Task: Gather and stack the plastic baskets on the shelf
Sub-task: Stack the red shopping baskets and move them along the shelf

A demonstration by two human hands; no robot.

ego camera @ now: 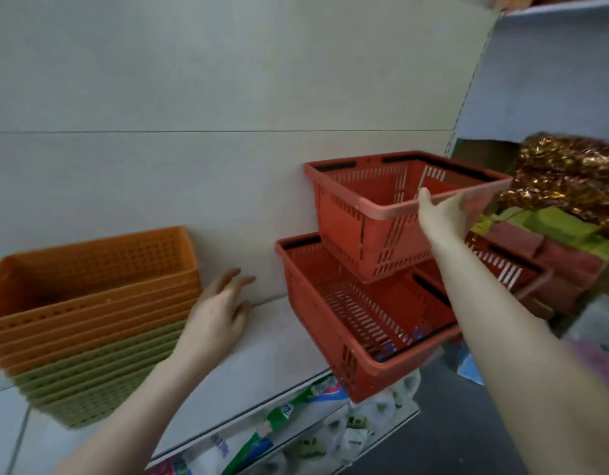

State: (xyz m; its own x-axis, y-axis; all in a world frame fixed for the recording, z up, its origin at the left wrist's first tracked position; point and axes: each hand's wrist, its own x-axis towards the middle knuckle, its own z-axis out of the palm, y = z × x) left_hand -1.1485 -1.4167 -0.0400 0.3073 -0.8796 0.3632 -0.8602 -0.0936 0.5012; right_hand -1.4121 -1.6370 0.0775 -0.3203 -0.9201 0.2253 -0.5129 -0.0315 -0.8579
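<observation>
A red shopping basket [364, 214] hangs tilted above a second red basket [334, 323] that rests on the white shelf [262, 351] and juts over its front edge. My right hand [443, 214] grips the upper basket's near rim, thumb inside. At the left stands a nested stack of orange baskets [90, 286] on top of green baskets [90, 382]. My left hand [221, 310] hovers over the shelf between the stack and the red baskets, fingers spread, holding nothing.
A grey wall panel backs the shelf. To the right, another shelf unit holds gold tinsel [567, 180] and folded green and red packs [550, 245]. Packaged goods [296, 416] lie on the lower shelf below.
</observation>
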